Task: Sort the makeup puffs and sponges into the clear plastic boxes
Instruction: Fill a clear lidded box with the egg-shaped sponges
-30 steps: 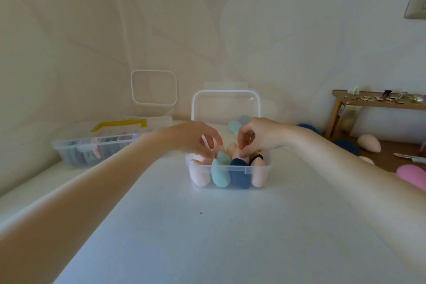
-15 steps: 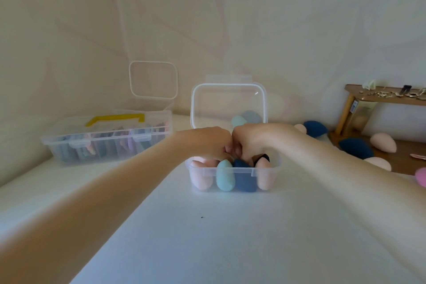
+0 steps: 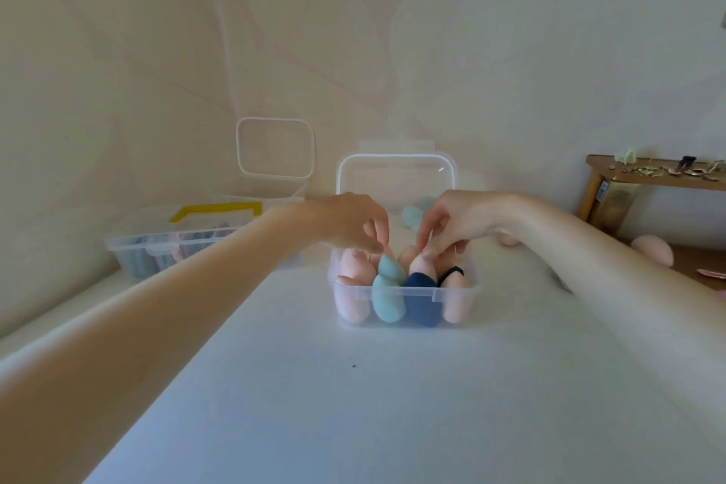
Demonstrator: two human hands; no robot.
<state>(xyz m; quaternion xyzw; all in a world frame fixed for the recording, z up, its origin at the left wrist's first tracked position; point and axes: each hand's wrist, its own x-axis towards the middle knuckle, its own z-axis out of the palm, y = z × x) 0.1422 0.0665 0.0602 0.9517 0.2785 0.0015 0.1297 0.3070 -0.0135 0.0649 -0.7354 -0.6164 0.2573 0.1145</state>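
A clear plastic box stands mid-table with its lid upright behind it. Inside stand several egg-shaped sponges: pink ones at the left, two teal sponges, a navy one and a peach one with a black band. My left hand reaches down over the box, its fingertips pinching the tip of the rear teal sponge. Beside it, my right hand pinches the pointed top of a pink sponge in the back row.
At the left is a second clear box with a yellow handle and an open-lidded box behind it. Teal sponges show through the lid. On the right are a wooden shelf and a loose pink sponge.
Both hands have lifted out of the box and parted a little; half a second ago they were pressed together low among the sponges. The tips of the rear sponges now show.
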